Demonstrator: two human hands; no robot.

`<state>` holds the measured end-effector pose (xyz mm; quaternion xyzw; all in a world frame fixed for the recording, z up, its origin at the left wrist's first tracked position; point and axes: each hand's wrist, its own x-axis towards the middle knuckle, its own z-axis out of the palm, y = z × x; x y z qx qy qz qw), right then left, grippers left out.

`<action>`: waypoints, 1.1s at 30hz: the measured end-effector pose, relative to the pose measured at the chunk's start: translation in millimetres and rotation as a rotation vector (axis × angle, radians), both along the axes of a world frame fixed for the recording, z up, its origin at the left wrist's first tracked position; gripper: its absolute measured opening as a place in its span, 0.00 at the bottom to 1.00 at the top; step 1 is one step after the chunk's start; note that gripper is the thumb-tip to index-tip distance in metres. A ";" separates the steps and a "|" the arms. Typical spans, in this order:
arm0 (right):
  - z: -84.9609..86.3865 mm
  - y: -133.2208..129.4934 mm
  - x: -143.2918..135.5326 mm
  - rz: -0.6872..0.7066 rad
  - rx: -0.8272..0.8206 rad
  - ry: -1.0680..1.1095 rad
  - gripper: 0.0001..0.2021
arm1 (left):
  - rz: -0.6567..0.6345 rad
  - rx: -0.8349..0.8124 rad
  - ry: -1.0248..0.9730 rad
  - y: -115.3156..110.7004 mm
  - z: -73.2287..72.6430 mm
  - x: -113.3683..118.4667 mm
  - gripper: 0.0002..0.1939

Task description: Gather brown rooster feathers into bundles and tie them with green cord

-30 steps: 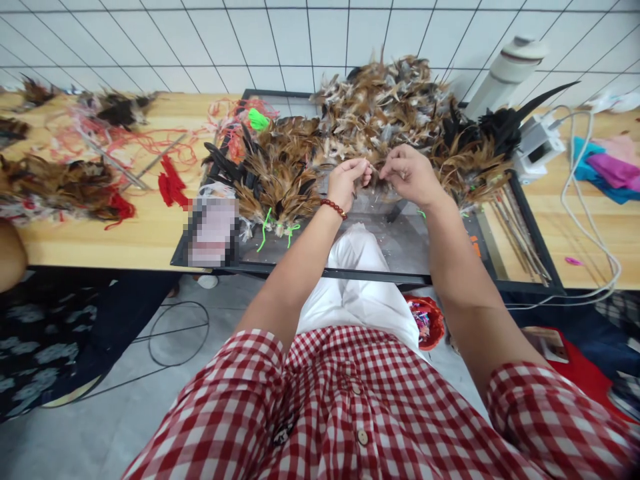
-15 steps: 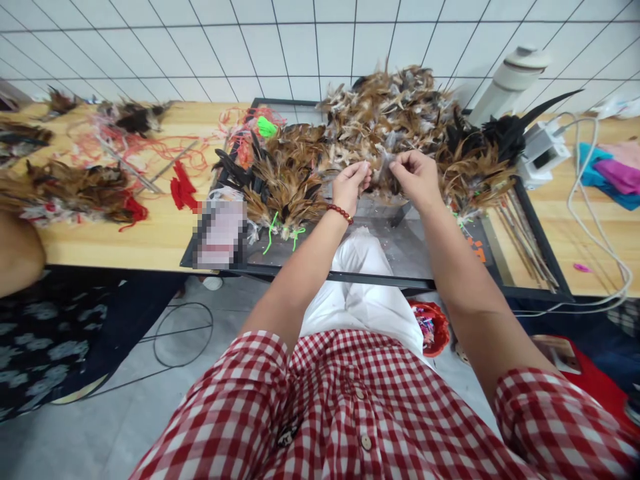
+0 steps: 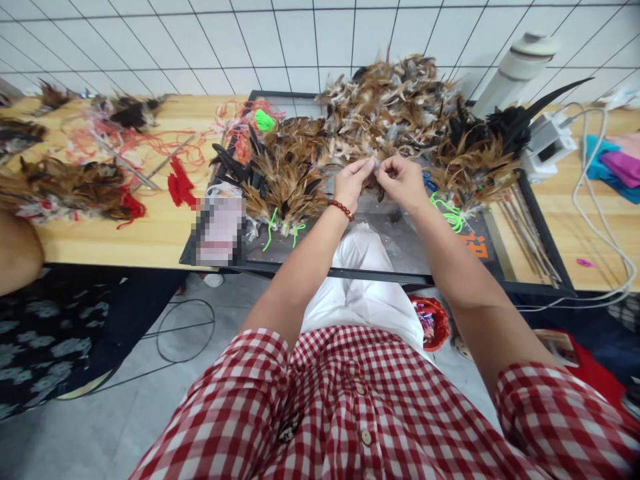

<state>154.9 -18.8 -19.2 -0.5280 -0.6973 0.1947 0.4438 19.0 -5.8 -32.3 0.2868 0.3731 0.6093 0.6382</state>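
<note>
Right hand (image 3: 403,181) has moved in beside the left hand (image 3: 351,181), both hands pinching a small greyish feather (image 3: 377,165).

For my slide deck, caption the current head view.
Left hand and right hand pinch a small feather tuft near a brown feather pile.

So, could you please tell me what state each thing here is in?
Left hand: fingertips closed at small feathers
Right hand: fingertips pinched at the same feathers
Feather heap: piled up near the wall
Feather bunch by the left wrist: green string at its base
Bottle: standing, capped
Thin sticks: lying lengthwise together
Red basket: holding colourful bits
</note>
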 end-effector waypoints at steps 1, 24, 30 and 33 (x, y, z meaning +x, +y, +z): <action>-1.3 0.7 1.0 0.013 0.014 -0.024 0.12 | -0.008 0.006 0.003 -0.1 -0.2 -0.1 0.04; -35.8 34.1 15.2 0.051 0.024 0.262 0.19 | -0.023 -0.099 -0.214 0.1 4.4 -8.6 0.05; -39.7 27.6 8.3 -0.046 0.110 0.018 0.17 | -0.033 -0.138 -0.190 -10.1 18.6 -7.6 0.10; -38.2 25.1 2.0 -0.105 0.190 -0.143 0.17 | 0.028 -0.179 -0.166 -12.4 25.1 -7.1 0.13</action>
